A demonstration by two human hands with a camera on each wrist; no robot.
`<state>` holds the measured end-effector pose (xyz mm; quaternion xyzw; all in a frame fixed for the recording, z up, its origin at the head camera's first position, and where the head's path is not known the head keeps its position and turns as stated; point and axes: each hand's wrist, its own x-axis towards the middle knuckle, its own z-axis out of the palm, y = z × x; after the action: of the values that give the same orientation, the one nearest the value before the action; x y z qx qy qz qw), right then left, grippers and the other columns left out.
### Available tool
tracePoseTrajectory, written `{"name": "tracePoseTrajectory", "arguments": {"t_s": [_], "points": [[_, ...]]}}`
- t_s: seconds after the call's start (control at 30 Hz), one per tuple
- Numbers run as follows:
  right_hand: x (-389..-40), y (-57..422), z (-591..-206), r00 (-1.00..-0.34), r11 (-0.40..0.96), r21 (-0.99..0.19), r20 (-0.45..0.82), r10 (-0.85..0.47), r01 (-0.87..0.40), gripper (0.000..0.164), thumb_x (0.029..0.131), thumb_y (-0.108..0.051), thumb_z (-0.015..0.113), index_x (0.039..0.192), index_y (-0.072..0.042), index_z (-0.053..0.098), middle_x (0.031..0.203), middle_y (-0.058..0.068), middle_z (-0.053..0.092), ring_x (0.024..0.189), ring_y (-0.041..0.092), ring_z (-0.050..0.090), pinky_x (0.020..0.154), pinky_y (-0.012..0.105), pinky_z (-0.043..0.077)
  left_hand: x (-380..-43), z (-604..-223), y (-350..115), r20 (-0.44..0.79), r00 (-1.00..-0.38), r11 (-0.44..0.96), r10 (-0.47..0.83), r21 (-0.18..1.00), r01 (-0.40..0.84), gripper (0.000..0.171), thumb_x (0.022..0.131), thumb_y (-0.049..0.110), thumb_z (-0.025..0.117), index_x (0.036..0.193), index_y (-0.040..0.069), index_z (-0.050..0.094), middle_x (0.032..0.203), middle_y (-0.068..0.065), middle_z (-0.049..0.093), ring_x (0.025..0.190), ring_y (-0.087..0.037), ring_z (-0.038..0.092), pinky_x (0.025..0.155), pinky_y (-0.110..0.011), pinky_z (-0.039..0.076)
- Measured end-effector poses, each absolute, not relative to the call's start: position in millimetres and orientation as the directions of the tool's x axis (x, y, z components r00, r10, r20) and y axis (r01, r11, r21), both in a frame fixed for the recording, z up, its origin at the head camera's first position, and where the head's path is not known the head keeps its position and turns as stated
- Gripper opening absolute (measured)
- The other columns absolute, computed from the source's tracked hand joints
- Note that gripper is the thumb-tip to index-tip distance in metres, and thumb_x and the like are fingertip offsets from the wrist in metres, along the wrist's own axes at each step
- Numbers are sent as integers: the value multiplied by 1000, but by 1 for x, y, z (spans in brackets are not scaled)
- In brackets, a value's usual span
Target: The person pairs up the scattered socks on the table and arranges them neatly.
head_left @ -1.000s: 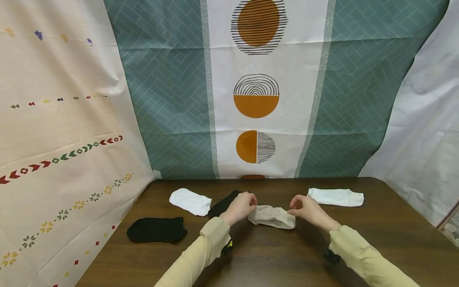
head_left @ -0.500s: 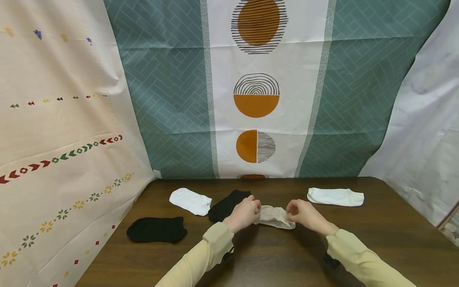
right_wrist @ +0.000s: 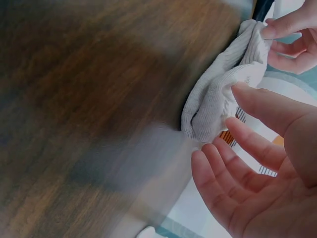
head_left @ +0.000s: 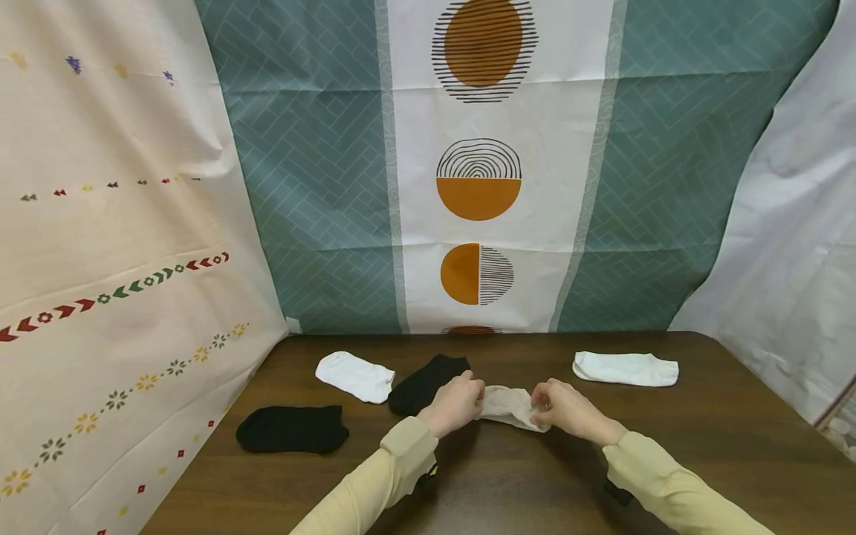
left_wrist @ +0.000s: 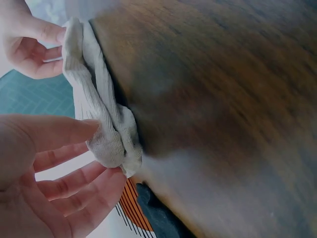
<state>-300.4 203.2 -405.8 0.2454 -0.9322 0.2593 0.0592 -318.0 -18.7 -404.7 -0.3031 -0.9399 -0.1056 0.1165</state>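
Observation:
A ribbed beige sock [head_left: 507, 405], bunched lengthwise, lies on the table between both hands. My left hand [head_left: 456, 405] pinches its left end; in the left wrist view the thumb is on the sock [left_wrist: 106, 134], with fingertips at its end. At the opposite end, my right hand [head_left: 574, 410] holds the sock between thumb and index finger. The right wrist view has the right thumb pressed to the sock [right_wrist: 223, 89], the other fingers spread loosely beside it. Just behind the left hand lies a black sock [head_left: 424, 386], partly covered by that hand.
Another black sock [head_left: 292, 429] lies flat at the left of the brown wooden table [head_left: 508, 490]. A white sock [head_left: 354, 377] is at the back left, and a second white sock [head_left: 625, 369] at the back right. Patterned cloths [head_left: 321, 223] hang behind the table.
My left hand has slid right and slightly toward me along the beige sock, uncovering more of the black one. My right hand has come left and lower onto the sock's right end.

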Motion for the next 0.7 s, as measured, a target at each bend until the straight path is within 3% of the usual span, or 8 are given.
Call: {"name": "tracePoseTrajectory", "arguments": {"t_s": [0.53, 0.7], "points": [[-309, 200, -405, -908, 825, -380, 211, -363, -418, 20, 68, -11, 77, 78, -8, 59, 76, 2, 49, 67, 14, 45, 58, 33, 40, -334, -409, -11, 340, -763, 785, 549, 104, 611, 10, 75, 1, 64, 71, 9, 60, 68, 1, 43, 63, -11, 43, 54, -21, 37], [-314, 200, -405, -909, 830, -372, 215, -358, -415, 19, 69, -10, 75, 78, -9, 59, 77, 2, 50, 69, 15, 46, 59, 34, 41, -340, -411, -9, 328, -785, 795, 525, 142, 590, 12, 75, -1, 63, 69, 9, 58, 68, 1, 43, 63, -12, 42, 55, -22, 37]]}}
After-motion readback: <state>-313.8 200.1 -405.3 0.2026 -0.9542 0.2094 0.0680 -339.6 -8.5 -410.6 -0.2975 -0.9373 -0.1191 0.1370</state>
